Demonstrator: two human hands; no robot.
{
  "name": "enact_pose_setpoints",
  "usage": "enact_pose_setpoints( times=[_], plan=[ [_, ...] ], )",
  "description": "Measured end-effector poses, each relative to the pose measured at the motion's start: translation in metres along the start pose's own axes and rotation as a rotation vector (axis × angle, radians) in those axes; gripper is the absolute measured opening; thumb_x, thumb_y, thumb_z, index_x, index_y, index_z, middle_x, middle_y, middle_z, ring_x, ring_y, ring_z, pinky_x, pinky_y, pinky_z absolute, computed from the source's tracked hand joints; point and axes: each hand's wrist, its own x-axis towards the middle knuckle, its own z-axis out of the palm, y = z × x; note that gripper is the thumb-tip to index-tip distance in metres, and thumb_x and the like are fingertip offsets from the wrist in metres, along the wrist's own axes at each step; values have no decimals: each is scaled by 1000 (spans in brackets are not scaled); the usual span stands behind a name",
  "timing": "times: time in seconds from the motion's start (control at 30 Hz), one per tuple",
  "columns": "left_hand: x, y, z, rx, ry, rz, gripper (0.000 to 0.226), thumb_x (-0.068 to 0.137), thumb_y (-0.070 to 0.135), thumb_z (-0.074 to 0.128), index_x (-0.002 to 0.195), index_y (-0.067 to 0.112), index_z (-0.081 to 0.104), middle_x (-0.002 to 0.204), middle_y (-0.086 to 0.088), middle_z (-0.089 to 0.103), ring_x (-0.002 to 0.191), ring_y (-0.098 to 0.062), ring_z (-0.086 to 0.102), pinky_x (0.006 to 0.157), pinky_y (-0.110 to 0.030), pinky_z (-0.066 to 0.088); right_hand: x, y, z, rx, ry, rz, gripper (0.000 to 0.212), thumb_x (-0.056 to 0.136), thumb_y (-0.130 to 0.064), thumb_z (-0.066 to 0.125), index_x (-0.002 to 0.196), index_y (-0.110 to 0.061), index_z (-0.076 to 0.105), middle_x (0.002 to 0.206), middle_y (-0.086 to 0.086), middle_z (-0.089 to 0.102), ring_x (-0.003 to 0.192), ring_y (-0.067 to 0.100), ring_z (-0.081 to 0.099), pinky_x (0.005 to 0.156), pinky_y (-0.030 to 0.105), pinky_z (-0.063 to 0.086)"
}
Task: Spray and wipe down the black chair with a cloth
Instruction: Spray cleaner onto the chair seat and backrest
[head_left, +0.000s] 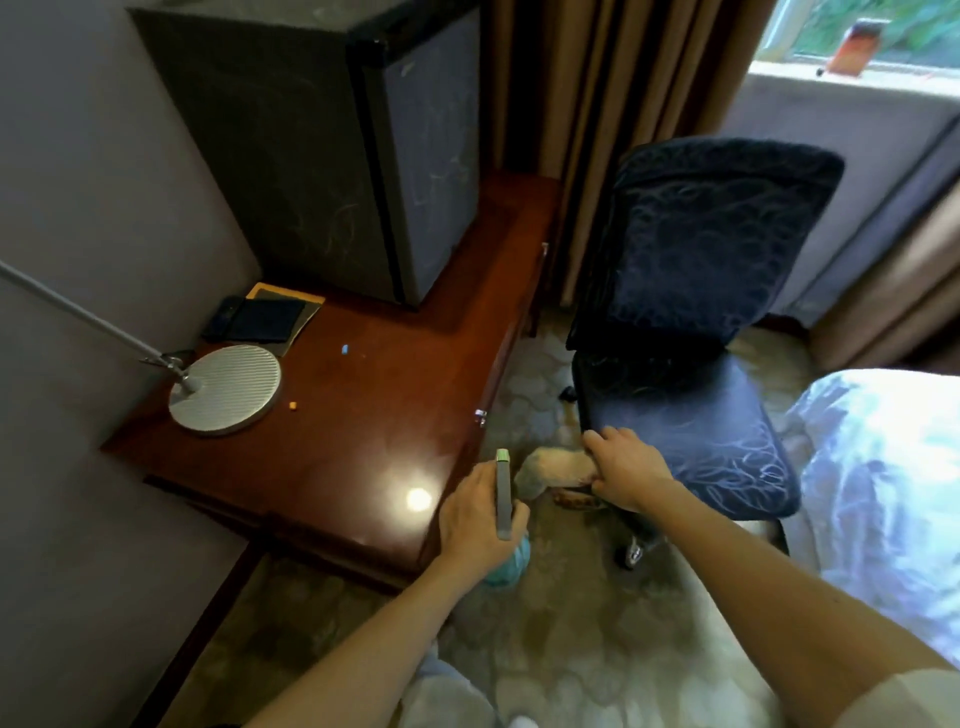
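My left hand (480, 514) is curled round the spray bottle (503, 493), just beside the desk (363, 415). My right hand (631, 467) grips the pale cloth (550, 467), fingers curled, at the front corner of the black chair (691, 291) seat.

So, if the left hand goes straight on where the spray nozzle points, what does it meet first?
Probably the wooden desk, at its side near the metal handle. The left hand holds the spray bottle pointing along that edge. Depth is unclear, so it might instead pass beside the chair.
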Motion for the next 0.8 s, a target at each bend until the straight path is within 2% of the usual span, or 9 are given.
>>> enact_pose_setpoints(
  times=[0.17,0.37,0.5,0.57,0.67,0.8],
  plan=[
    [-5,51,37,92,-101,91,46,75,47,52,113,21,56,102,5,56,94,-15,57,77,-34,50,-54,62,7,55,24,124,38,86,-28,59,118,-17,41,120,6,48,113,27,44,76,37,45],
    [0,96,74,224,-159,172,43,80,48,56,116,25,51,105,6,51,95,-14,51,80,-30,44,-98,124,15,112,80,256,37,84,-28,60,116,-18,43,118,5,50,109,26,45,78,37,45],
    [4,117,92,210,-165,177,42,82,46,60,116,25,51,105,6,53,96,-15,52,83,-34,46,-117,153,20,132,107,332,35,84,-29,59,114,-18,43,117,3,50,108,25,46,75,36,45],
    [7,125,98,204,-180,180,39,81,46,61,113,25,51,102,6,53,95,-16,52,83,-35,47,-123,164,23,150,114,355,35,82,-29,60,112,-19,44,117,3,51,106,24,46,79,38,48],
    [14,132,107,195,-196,209,36,82,44,61,110,24,52,101,5,53,94,-17,53,81,-34,47,-126,175,29,168,113,373,36,80,-29,61,111,-21,45,118,3,52,104,24,47,82,40,49],
    [23,139,117,202,-226,225,34,84,42,60,111,23,52,104,4,54,96,-17,53,82,-33,45,-124,187,33,168,97,380,36,80,-30,61,111,-20,45,115,4,53,101,24,48,79,39,49]
  ],
)
